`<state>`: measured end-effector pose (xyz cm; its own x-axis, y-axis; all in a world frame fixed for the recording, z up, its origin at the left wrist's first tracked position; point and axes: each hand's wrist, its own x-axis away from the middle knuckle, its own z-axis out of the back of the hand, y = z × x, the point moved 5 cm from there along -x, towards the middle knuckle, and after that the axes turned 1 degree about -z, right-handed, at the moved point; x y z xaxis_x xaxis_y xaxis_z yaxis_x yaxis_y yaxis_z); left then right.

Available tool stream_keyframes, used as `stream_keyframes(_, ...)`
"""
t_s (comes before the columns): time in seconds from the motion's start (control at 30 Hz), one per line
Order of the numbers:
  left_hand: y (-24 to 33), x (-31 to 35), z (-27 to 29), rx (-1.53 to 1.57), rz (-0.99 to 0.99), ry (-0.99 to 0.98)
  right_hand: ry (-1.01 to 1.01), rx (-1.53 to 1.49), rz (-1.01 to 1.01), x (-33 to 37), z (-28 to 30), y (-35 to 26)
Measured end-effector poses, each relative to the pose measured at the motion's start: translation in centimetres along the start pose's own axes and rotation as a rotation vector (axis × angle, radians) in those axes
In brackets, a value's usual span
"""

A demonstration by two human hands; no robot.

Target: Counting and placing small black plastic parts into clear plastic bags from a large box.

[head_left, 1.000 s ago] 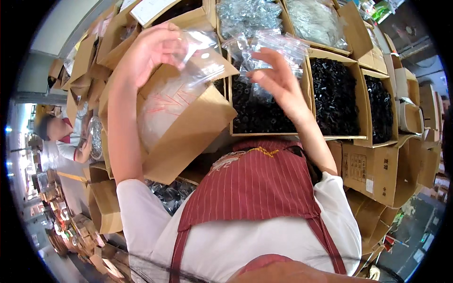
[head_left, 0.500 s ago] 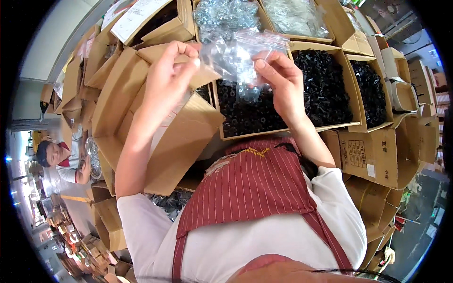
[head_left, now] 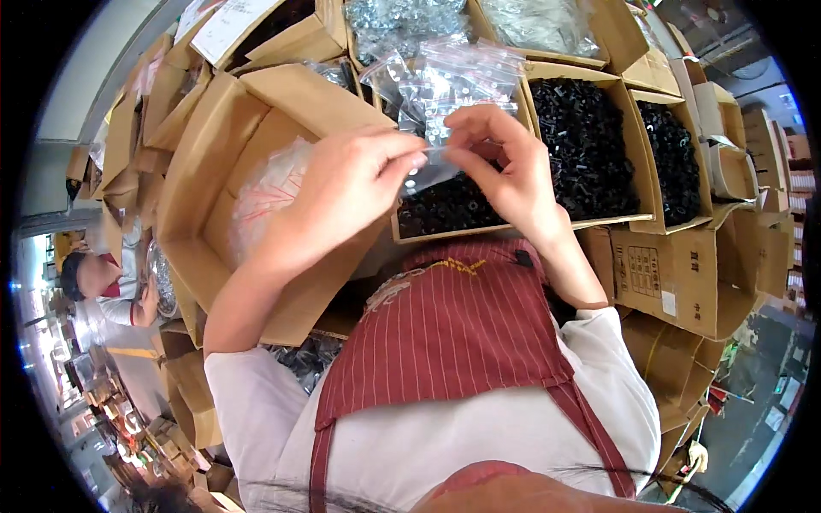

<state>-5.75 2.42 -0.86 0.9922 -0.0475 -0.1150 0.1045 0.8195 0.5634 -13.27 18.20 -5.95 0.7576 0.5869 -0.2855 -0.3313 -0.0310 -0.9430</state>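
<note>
A small clear zip bag (head_left: 434, 178) stretches between my two hands, over a cardboard box of small black parts (head_left: 453, 209). My left hand (head_left: 363, 175) is closed, pinching the bag's edge between thumb and fingers. From the other side my right hand (head_left: 511, 167) grips the same edge, its thumb and fingertips almost meeting the left ones. Just beyond the hands, more clear zip bags (head_left: 466, 75) with small pale and metallic pieces inside lie over the boxes. What the held bag contains is hard to make out.
To the left, an open cardboard box (head_left: 201, 184) holds empty-looking clear bags with red lines (head_left: 269, 195). Boxes of black parts (head_left: 586, 150) stand at right, and boxes of bagged pieces (head_left: 402, 26) behind. A co-worker (head_left: 107, 278) is at far left beside a round tray (head_left: 161, 278).
My hands have drawn together and lower, with the bag's edge now between their fingertips. My left hand moved right, uncovering the red-lined bags in the left box. Loose filled bags now show beyond.
</note>
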Motion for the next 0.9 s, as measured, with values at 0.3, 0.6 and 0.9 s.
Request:
stream_keyframes(0.3, 0.3, 0.9, -0.8, 0.193, -0.070, 0.068, -0.442, -0.439, -0.281, 1.1, -2.1, 1.5)
stream_keyframes(0.6, -1.5, 0.4, -1.3, 0.562, 0.045, 0.075, -0.424, -0.406, -0.406, 1.9, -1.5, 2.1)
stream_keyframes(0.9, -1.1, 0.5, -0.9, 0.331, 0.209, -0.089, -0.505, -0.563, -0.466, 2.6, -1.9, 2.1)
